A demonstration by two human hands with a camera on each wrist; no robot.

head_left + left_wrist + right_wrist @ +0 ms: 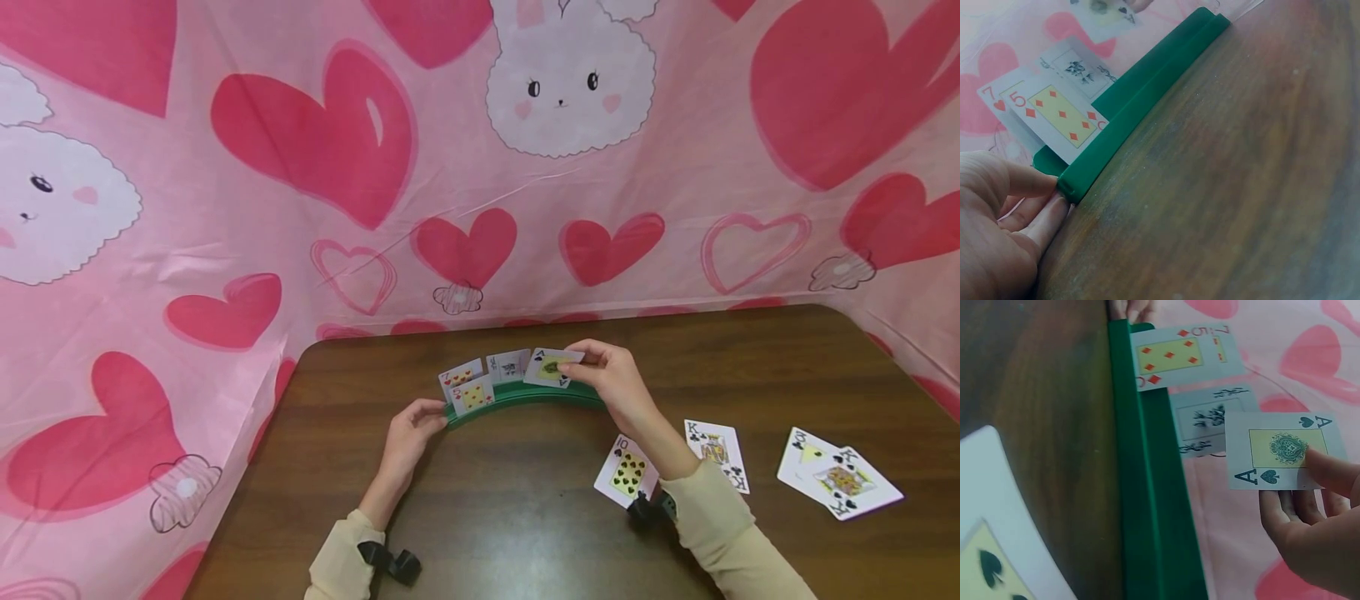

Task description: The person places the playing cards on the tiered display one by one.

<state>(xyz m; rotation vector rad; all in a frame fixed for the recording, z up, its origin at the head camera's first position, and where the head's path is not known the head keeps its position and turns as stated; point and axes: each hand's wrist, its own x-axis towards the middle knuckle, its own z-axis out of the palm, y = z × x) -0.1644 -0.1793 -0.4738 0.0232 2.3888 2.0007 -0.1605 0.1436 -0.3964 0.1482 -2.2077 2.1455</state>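
A curved green card holder [536, 395] stands on the table, and my left hand [408, 433] grips its left end between thumb and fingers. The five of diamonds [1060, 119] leans in the holder at that end, overlapping the seven of hearts [991, 97] behind it. To their right a joker [1210, 422] stands in the rear of the holder. My right hand [618, 383] pinches the ace of spades [1288, 450] by its right edge, thumb on the face and fingers behind. In the head view the ace overlaps the holder's back, just right of the joker.
Face-up on the wooden table [510, 517] lie a ten of spades [628, 473] under my right forearm and a king of clubs [716, 450]. Further right, a king of spades [862, 487] partly covers another club card [798, 458]. Pink heart-print cloth [525, 192] hangs behind the table.
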